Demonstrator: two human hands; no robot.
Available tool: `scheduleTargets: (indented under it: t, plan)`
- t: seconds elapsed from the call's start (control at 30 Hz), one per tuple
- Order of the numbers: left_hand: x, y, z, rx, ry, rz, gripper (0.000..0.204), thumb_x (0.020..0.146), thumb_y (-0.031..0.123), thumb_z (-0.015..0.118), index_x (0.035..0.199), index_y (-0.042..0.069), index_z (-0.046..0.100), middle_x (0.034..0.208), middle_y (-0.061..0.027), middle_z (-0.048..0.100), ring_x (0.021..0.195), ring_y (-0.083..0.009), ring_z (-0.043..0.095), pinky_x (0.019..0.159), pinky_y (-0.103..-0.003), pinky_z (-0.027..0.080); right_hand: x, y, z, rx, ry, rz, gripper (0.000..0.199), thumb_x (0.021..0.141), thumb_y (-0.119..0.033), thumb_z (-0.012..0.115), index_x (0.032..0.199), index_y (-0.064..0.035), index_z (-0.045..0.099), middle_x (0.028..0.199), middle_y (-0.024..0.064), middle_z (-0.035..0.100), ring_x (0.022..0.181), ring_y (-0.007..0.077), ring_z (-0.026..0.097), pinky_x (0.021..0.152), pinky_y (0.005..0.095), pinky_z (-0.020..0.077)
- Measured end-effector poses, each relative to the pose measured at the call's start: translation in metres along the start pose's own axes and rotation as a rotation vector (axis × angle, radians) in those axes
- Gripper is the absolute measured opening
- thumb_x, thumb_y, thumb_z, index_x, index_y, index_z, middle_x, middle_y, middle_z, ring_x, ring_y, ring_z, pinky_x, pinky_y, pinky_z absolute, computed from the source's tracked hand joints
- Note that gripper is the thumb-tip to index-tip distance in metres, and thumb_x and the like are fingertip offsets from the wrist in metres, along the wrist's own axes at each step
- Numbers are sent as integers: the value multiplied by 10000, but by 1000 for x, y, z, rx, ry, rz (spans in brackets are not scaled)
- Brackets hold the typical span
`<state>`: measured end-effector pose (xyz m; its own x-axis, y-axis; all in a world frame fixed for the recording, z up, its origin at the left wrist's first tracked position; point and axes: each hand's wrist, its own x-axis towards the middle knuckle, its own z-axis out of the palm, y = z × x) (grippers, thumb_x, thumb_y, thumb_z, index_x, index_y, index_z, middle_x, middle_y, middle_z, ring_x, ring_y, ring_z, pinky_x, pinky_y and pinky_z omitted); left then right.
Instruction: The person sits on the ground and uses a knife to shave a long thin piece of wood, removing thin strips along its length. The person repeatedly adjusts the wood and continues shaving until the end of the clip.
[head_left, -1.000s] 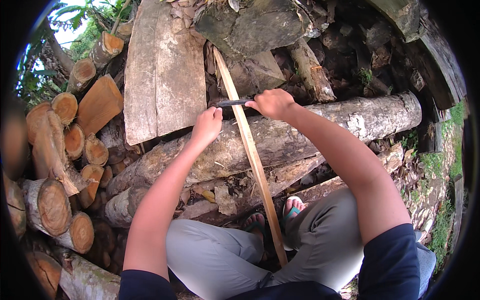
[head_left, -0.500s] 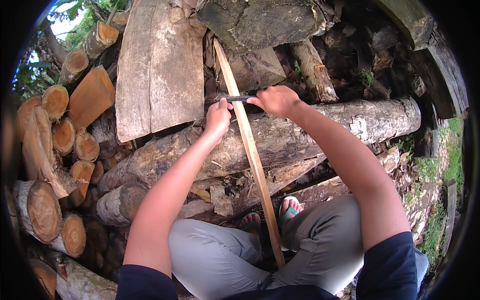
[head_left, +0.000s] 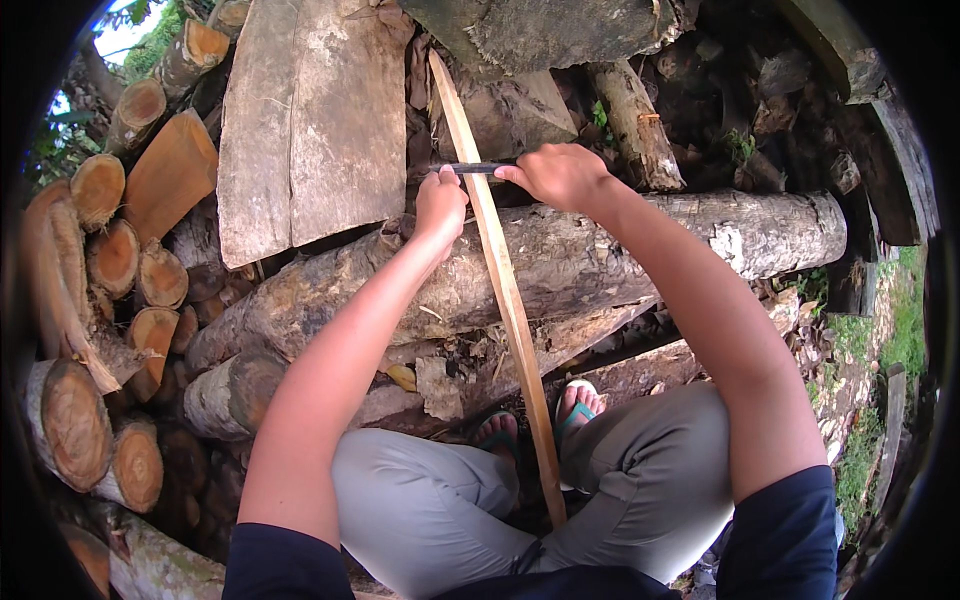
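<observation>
Slanting between the person's legs and up across a log, a long, narrow, pale yellow wooden strip (head_left: 502, 285) tapers to a point at its far end, while its near end lies between the knees. Over its upper part, crosswise and seemingly touching it, lies a slim, straight, dark tool (head_left: 482, 168). The left hand (head_left: 441, 208) is closed on the tool's left end, its thumb along the top; the right hand (head_left: 560, 175) is curled around the other end, its thumb pointing toward the strip. The hands are apart, one on each side of the wood.

Beneath the strip runs a thick, rough-barked, grey-brown log (head_left: 600, 255). Beyond the left hand leans a broad, weathered, greyish-tan wooden board (head_left: 320, 120), and near the strip's tip sits a heavy, dark grey wooden block (head_left: 570, 35). Closer in are two feet in teal-strapped sandals (head_left: 572, 412), below bent knees in light grey trousers (head_left: 650, 465). Farther out, round-cut orange-brown logs (head_left: 75, 420) are stacked at left, and green grass (head_left: 905, 330) borders the right side.
</observation>
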<state>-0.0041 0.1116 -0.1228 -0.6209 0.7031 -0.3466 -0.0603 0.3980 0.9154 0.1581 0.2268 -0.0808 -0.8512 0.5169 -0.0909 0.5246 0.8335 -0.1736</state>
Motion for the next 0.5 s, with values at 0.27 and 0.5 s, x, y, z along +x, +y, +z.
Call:
scheduleTargets:
  t: [0.27, 0.5]
  plan:
    - [4, 9, 0, -90, -13, -63, 268, 1097, 341, 343, 961, 129, 433, 688, 33, 412, 471, -62, 312, 391, -252, 223, 7, 3, 3, 46, 23, -12, 699, 1044, -597, 325, 889, -44, 724, 884, 224, 722, 915, 420, 699, 840, 515, 554]
    - [-13, 3, 4, -129, -18, -54, 294, 1097, 342, 345, 905, 138, 434, 666, 39, 405, 465, -65, 305, 388, -256, 214, -2, 5, 0, 3, -19, -37, 706, 1039, -606, 331, 887, -56, 746, 913, 197, 735, 951, 393, 705, 840, 494, 559]
